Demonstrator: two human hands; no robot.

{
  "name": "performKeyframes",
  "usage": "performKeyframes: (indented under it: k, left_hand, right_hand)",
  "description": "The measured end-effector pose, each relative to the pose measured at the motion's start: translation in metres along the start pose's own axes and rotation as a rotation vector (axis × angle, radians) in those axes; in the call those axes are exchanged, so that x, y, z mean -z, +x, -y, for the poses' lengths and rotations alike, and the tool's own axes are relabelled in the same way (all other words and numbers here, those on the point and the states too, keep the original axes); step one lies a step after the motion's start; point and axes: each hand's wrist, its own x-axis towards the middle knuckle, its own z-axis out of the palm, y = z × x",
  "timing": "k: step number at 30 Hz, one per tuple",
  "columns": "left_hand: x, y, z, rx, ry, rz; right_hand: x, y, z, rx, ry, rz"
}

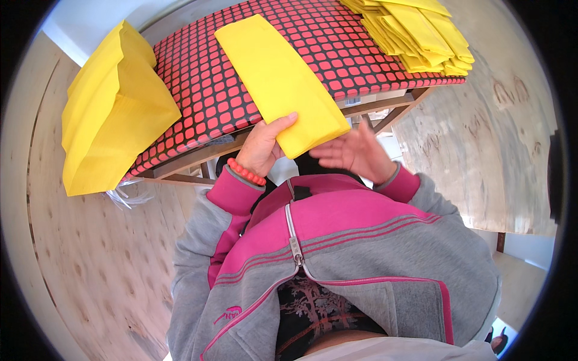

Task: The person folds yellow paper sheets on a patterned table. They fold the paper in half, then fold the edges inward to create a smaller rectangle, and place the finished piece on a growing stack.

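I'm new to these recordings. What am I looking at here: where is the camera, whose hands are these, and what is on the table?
This is a fisheye camera worn on a person's head, looking down at their own body and hands. The left hand grips the near end of a long folded yellow fabric piece, thumb on top. The open right hand is at its underside. It lies on a red-and-black checked table cover, with a stack of folded yellow pieces far right and a large yellow fabric bag left.

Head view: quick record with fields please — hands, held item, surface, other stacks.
left hand: grips near end of folded yellow cloth, thumb on top
right hand: open, fingers spread, beside the cloth's near corner
surface: table with red-and-black grid cover
left pile: yellow cloths overhanging table edge
far-right stack: folded yellow cloths
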Motion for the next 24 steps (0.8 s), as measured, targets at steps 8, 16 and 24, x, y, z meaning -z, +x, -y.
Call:
performKeyframes:
  k: [8,16,24]
  left_hand:
    - [0.000,0.004,0.010,-0.008,0.243,-0.036]
    - [-0.005,0.007,0.028,-0.102,0.312,-0.131]
    - [0.009,0.014,0.020,-0.053,0.207,0.049]
  right_hand:
    - [-0.017,0.013,-0.022,-0.012,-0.191,-0.100]
    - [-0.037,0.024,-0.021,0.068,-0.202,-0.388]
    - [0.001,0.016,-0.012,0.366,-0.269,-0.553]
